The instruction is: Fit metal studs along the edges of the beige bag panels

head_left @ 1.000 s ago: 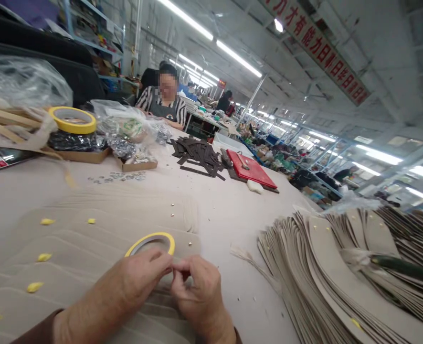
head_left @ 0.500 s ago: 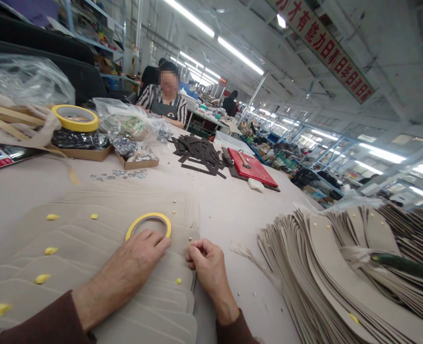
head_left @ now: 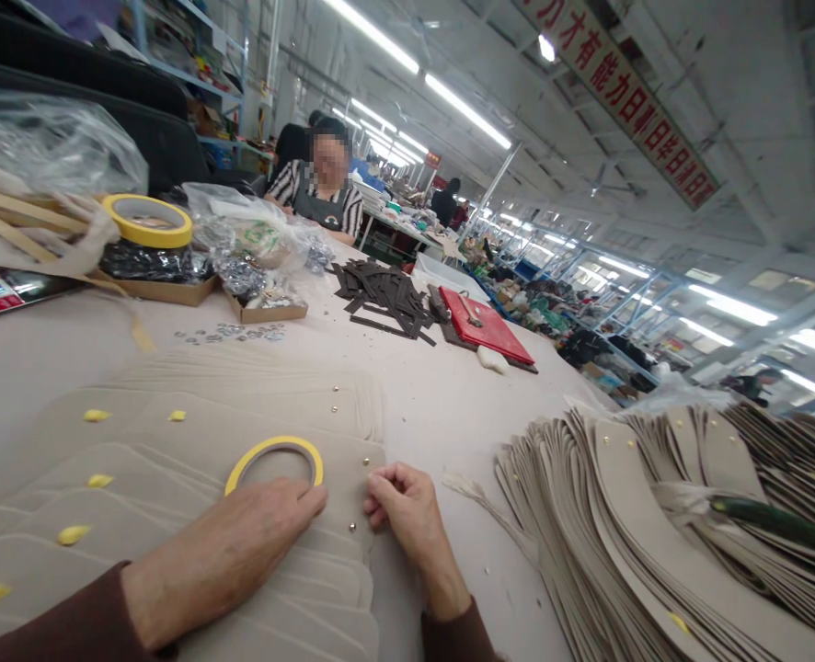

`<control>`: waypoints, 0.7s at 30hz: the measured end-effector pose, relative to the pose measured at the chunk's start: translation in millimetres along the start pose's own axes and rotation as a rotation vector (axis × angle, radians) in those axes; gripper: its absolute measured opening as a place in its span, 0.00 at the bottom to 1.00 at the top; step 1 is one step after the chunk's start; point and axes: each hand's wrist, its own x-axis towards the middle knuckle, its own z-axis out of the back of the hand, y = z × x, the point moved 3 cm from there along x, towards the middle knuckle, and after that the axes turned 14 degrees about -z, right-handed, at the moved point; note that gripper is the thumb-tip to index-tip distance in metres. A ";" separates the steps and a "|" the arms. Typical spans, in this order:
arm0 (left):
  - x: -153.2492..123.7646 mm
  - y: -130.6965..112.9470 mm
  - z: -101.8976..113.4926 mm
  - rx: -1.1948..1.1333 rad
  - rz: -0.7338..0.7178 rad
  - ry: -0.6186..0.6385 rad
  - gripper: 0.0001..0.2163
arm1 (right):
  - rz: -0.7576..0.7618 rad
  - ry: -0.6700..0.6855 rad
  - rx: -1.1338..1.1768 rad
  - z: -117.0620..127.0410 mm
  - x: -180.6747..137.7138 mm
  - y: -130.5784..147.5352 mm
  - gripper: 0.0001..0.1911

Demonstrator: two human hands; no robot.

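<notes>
My left hand (head_left: 252, 533) is closed on the near side of a roll of yellow tape (head_left: 284, 443) and holds it over overlapping beige panels (head_left: 173, 473). My right hand (head_left: 407, 506) has its fingers pinched together at the right edge of these panels; whatever they hold is hidden. Beside its fingertips, an upper gold stud (head_left: 366, 462) and a lower gold stud (head_left: 352, 527) show on the panel. Small yellow tape pieces, such as a folded tape bit (head_left: 100, 480), stick to the panels on the left.
A thick stack of beige strips (head_left: 628, 515) with a green-handled tool (head_left: 780, 522) on it lies right. Farther back are dark strips (head_left: 384, 294), a red board (head_left: 490, 326), a small box of metal parts (head_left: 269, 311) and another tape roll (head_left: 146, 230). A person (head_left: 325, 184) sits across the table.
The yellow tape bit at the panel's right edge is gone, and a gold stud shows there. My left hand and the tape roll have moved slightly nearer and left; my right hand has barely shifted.
</notes>
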 end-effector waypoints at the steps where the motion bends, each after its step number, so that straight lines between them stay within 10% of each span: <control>1: 0.0 -0.3 -0.7 -0.006 0.011 0.024 0.16 | -0.028 0.020 -0.012 2.9 -2.1 -1.0 0.20; 8: -0.1 -7.5 6.0 0.096 -0.029 0.019 0.12 | -0.112 0.091 -0.180 8.2 -22.1 -16.2 0.13; 21: 1.1 -15.2 13.6 0.043 -0.014 0.012 0.12 | 0.209 -0.069 -0.606 -9.0 -37.5 -1.5 0.10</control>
